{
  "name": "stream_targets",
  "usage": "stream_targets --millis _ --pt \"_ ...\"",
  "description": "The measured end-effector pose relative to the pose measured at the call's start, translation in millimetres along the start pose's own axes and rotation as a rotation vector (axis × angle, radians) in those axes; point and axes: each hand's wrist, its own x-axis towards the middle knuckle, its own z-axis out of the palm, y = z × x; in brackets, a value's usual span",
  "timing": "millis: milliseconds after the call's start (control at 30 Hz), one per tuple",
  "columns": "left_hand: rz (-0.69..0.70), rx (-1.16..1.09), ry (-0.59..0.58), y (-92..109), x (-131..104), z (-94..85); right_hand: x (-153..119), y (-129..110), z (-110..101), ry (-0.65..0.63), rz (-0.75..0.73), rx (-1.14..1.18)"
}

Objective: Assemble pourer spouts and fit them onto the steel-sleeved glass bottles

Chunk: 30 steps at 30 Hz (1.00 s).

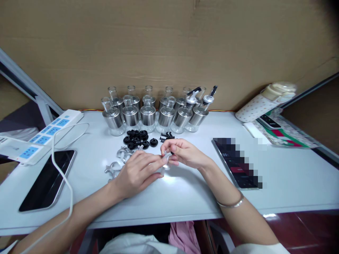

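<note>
My left hand (140, 171) is closed on a silver pourer collar (165, 158), gripping it between thumb and fingers above the table. My right hand (184, 152) meets it from the other side, fingertips pinched at the collar's upper end. A dark bit of a small black lever shows between those fingers, mostly hidden. Beside my left hand lie more silver collars (114, 169). Behind the hands are a heap of black rubber stoppers (136, 139) and several loose black levers (167, 135).
Two rows of glass bottles with metal sleeves (148, 116) stand at the back; two front-right ones carry pourers (208, 99). At left are a power strip (50, 135), a white cable (62, 173) and a tablet (49, 180). A phone (233, 162) and a leaning flask (262, 102) are at right.
</note>
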Motion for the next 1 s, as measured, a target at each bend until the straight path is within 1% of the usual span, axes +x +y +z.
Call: stream_targets --millis 67,133,167,200,267,300,367,500,600,667,867,1000 --pt "-0.007 -0.009 0.013 -3.0 1.3 -3.6 0.2 -1.5 -0.6 0.018 -0.004 0.012" --pt "-0.099 0.018 0.028 -9.2 3.7 -8.9 0.2 -3.1 -2.5 0.049 -0.014 0.023" --pt "-0.188 0.05 0.03 -13.7 4.7 -11.5 0.0 -3.9 -3.9 0.07 -0.019 0.024" --pt "-0.309 0.092 0.016 -19.0 5.3 -13.8 -0.3 -4.7 -5.3 0.094 -0.025 0.021" --pt "-0.528 0.163 -0.054 -30.8 5.2 -17.0 -1.1 -6.1 -7.8 0.141 -0.04 0.013" --pt "-0.612 0.176 -0.106 -36.5 4.6 -17.9 -1.6 -6.8 -8.5 0.155 -0.048 0.01" --pt "-0.697 0.192 -0.206 -46.0 2.7 -19.3 -2.4 -8.2 -9.1 0.161 -0.059 0.013" --pt "-0.742 0.255 -0.39 -54.1 0.6 -22.2 -3.4 -10.4 -8.3 0.165 -0.069 0.027" --pt "-0.747 0.28 -0.458 -54.0 0.8 -23.0 -3.7 -10.9 -8.2 0.18 -0.074 0.033" --pt "-0.731 0.291 -0.463 -53.8 0.4 -21.9 -3.9 -10.8 -8.3 0.19 -0.073 0.028" --pt "-0.662 0.302 -0.404 -56.2 -4.0 -17.1 -4.2 -12.4 -6.9 0.219 -0.085 -0.007" --pt "-0.625 0.309 -0.37 -55.7 -3.4 -18.2 -5.6 -15.4 -7.0 0.235 -0.119 -0.029"
